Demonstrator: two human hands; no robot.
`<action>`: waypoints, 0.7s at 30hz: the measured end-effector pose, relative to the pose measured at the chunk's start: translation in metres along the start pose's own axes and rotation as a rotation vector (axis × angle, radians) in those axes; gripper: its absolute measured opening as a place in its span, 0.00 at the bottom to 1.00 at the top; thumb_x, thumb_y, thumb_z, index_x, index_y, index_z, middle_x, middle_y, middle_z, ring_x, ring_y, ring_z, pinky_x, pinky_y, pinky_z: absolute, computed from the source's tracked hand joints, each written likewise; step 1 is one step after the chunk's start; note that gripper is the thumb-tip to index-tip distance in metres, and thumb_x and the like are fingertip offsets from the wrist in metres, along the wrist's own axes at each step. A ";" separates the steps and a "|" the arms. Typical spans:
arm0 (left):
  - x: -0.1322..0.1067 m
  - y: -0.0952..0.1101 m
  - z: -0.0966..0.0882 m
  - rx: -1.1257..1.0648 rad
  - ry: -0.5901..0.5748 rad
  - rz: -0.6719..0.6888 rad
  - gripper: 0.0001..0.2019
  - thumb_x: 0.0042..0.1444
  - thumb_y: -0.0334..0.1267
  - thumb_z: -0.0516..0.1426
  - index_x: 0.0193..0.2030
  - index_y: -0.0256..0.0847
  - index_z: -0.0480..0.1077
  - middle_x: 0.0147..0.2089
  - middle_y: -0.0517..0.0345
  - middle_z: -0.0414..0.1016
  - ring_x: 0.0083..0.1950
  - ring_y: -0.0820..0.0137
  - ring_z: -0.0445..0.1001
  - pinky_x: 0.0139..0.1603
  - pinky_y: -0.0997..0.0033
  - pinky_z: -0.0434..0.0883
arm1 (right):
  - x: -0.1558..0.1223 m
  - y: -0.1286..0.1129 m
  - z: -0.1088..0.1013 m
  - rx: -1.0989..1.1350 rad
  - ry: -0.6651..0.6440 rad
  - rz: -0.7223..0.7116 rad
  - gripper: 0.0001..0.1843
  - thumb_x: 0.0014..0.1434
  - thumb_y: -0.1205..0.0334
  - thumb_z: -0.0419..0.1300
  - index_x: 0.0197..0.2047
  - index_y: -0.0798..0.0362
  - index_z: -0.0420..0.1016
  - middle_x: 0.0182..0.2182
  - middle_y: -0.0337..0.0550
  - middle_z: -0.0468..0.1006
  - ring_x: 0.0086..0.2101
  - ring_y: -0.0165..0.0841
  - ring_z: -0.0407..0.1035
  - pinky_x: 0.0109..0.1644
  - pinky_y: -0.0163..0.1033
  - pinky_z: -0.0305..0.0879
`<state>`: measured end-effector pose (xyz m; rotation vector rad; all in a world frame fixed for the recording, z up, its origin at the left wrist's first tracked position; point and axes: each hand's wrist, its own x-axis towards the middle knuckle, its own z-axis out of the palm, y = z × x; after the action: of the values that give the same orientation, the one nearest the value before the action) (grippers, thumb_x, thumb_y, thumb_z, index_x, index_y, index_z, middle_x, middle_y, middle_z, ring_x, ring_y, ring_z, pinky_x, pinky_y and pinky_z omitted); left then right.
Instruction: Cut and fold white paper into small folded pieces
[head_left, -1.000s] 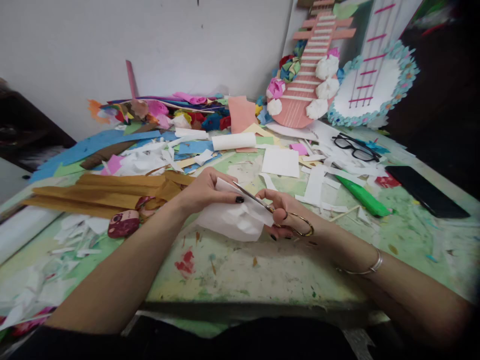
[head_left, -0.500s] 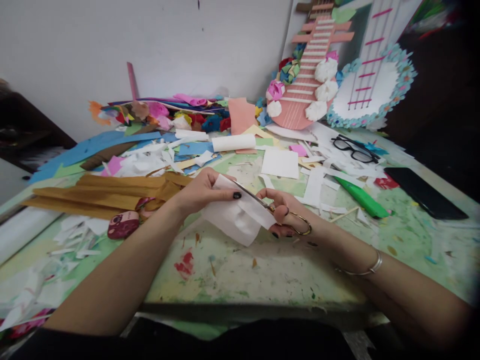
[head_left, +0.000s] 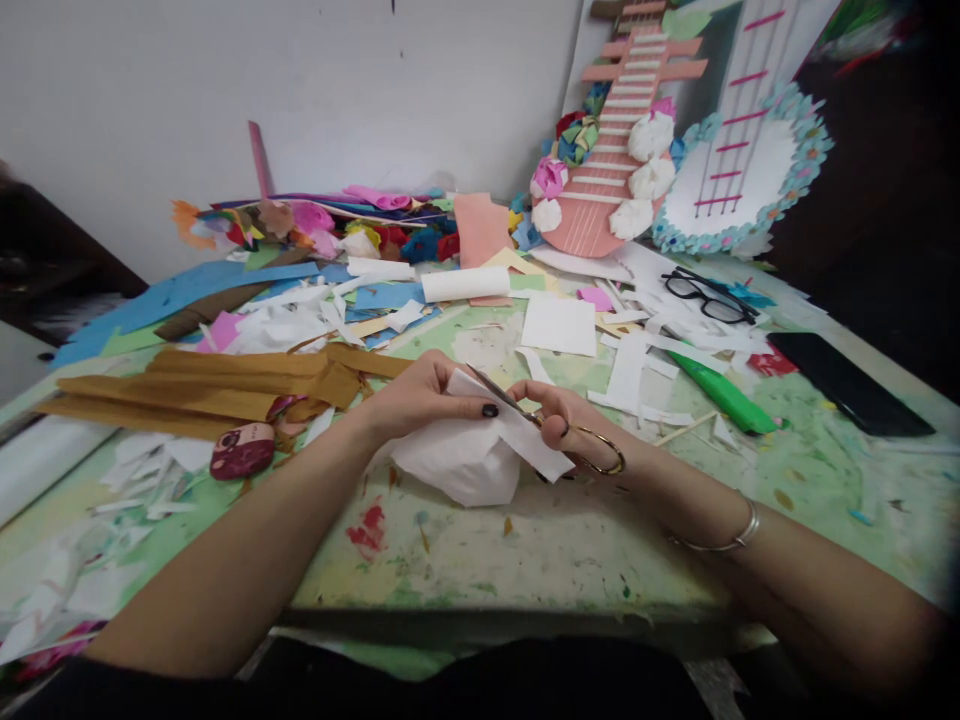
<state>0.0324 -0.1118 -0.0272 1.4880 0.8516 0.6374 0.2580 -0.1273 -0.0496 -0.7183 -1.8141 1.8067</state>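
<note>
My left hand (head_left: 424,400) pinches a piece of thin white paper (head_left: 469,455) just above the paint-stained table (head_left: 525,550). In my right hand (head_left: 574,425) is a pair of scissors (head_left: 540,420) with gold handle loops; my fingers are through the loops. The blades point up and left into the paper's top edge, close to my left thumb. A loose white strip of the paper hangs over my right fingers. A metal bangle (head_left: 739,530) sits on my right wrist.
Paper scraps litter the table. Brown paper strips (head_left: 217,385) lie at left, a white roll (head_left: 465,283) and white square sheet (head_left: 561,325) behind my hands. A green marker (head_left: 724,393), glasses (head_left: 709,297) and a black phone (head_left: 851,383) lie right. Paper guitar crafts (head_left: 622,140) lean on the wall.
Both hands have shifted slightly right and down with the paper. The paper has bunched more under my left hand, and a strip now droops over my right fingers.
</note>
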 end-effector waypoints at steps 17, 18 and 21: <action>0.002 0.002 0.008 0.070 -0.039 -0.034 0.10 0.45 0.40 0.65 0.29 0.33 0.77 0.20 0.63 0.68 0.20 0.79 0.61 0.21 0.81 0.59 | 0.000 0.002 0.001 0.057 -0.041 -0.017 0.32 0.52 0.34 0.58 0.48 0.50 0.58 0.17 0.26 0.61 0.13 0.20 0.51 0.13 0.26 0.46; 0.002 0.001 0.008 0.078 -0.032 -0.029 0.10 0.45 0.40 0.65 0.29 0.33 0.77 0.20 0.63 0.68 0.21 0.79 0.62 0.21 0.80 0.59 | 0.000 0.003 0.001 0.063 -0.044 -0.024 0.32 0.52 0.35 0.59 0.48 0.50 0.59 0.16 0.26 0.60 0.13 0.20 0.51 0.13 0.26 0.46; 0.003 -0.002 0.008 0.117 -0.015 -0.022 0.12 0.45 0.42 0.65 0.28 0.33 0.77 0.22 0.60 0.70 0.22 0.77 0.63 0.21 0.79 0.60 | 0.001 0.003 0.003 0.084 -0.040 0.000 0.30 0.52 0.37 0.60 0.46 0.50 0.59 0.15 0.25 0.59 0.12 0.20 0.50 0.12 0.26 0.46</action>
<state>0.0400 -0.1143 -0.0300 1.5849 0.9054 0.5674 0.2556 -0.1293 -0.0524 -0.6545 -1.7522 1.8975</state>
